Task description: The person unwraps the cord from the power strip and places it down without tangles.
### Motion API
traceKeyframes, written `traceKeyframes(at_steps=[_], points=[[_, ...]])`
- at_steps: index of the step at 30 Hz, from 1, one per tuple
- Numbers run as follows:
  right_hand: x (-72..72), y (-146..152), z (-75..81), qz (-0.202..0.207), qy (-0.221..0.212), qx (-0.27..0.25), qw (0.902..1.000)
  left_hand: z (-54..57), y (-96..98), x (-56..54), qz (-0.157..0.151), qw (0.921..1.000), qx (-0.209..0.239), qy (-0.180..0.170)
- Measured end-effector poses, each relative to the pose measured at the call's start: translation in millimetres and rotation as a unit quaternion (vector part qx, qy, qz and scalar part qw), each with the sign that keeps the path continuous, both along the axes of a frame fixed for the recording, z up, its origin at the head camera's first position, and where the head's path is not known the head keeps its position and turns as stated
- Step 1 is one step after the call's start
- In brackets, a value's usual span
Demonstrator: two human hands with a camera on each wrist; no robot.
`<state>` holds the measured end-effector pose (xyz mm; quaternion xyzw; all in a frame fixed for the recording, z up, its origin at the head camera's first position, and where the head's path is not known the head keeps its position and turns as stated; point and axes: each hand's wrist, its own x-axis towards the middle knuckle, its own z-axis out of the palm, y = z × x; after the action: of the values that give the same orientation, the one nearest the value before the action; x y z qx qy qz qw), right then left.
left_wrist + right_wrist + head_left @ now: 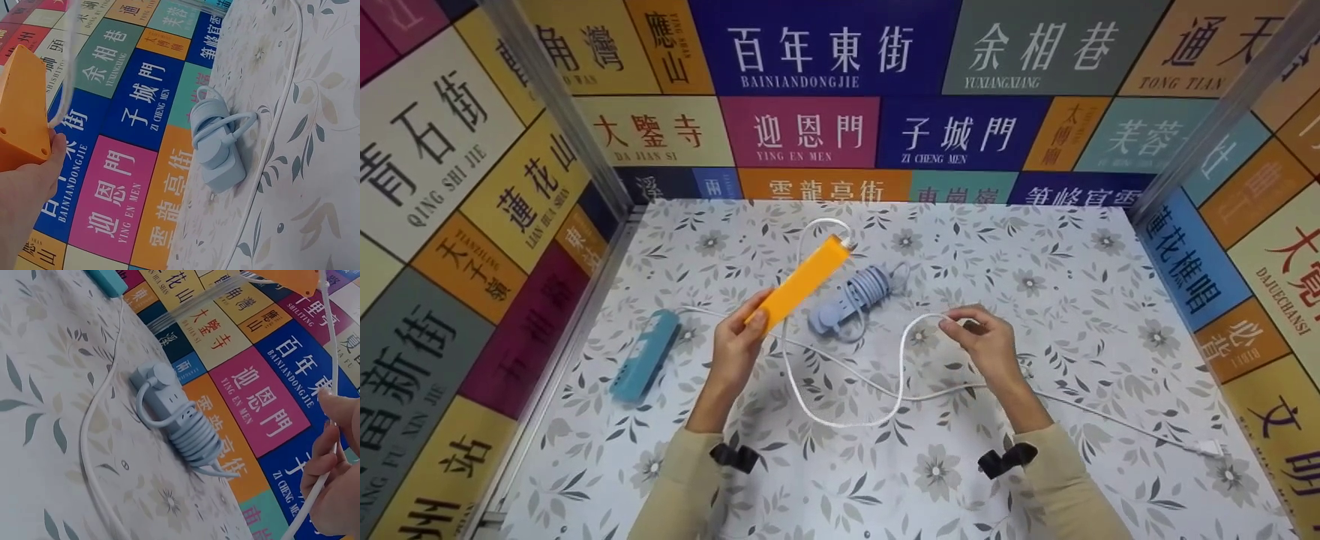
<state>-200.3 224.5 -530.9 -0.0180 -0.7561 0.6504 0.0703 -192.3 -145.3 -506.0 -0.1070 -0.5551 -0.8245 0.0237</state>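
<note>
My left hand grips the lower end of an orange power strip, which tilts up to the right above the table. From its upper end a white cord loops down and across to my right hand. There the thumb and fingers pinch the cord, as the right wrist view also shows. Behind and between the hands lies a pale blue power strip, its own cord wound in coils around it. The cord's far end near the right hand is hard to make out.
A teal power strip lies at the table's left. Its thin white cord crosses the table beneath both arms to a plug at right. Panels with printed signs stand around the flower-patterned tabletop.
</note>
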Motion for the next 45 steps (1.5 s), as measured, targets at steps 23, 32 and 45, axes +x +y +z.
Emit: traceKeyframes(at_steps=[23, 32, 45], points=[[12.6, 70.9, -41.5, 0.037, -0.005, 0.210, 0.9769, 2.8, -19.1, 1.9, 0.010, 0.9983, -0.057, -0.011], [12.9, 96.3, -32.5, -0.143, -0.055, 0.234, 0.9600, 8.5, -56.7, 5.3, 0.041, 0.9769, -0.209, -0.010], [19.0, 125.8, -24.6, -0.226, -0.126, 0.198, 0.9452, 3.2, -108.8, 15.9, 0.106, 0.9174, -0.383, -0.017]])
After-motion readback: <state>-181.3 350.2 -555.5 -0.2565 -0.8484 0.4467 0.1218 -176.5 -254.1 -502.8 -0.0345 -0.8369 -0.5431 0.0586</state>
